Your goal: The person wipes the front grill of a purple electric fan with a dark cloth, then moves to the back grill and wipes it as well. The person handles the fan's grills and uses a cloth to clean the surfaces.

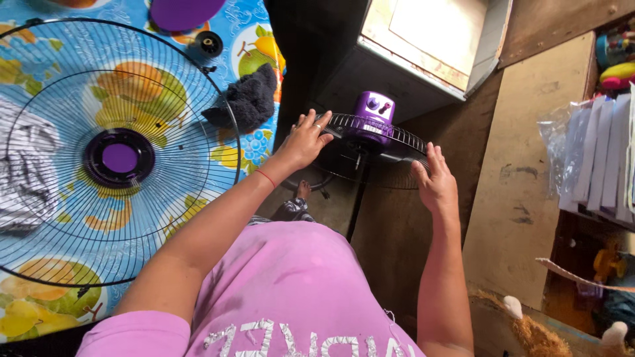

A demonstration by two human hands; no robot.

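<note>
A purple stand fan [373, 118] stands on the floor in front of me, seen from above, with its black rear wire guard [383, 125] still on the motor. My left hand [305, 137] holds the guard's left rim. On the right rim rests my right hand [433, 182], fingers spread along the wire. The fan's pole [358, 198] runs down between my arms. On the table to my left lies the detached front guard [99, 152], a large black wire grille with a purple centre cap.
A fruit-patterned blue tablecloth [251, 39] covers the table, with a dark cloth [246, 100], a black knob [210, 43], a purple blade part [185, 12] and a striped cloth [23, 168]. A grey box [423, 53] stands beyond the fan. Bagged white packets [598, 158] sit right.
</note>
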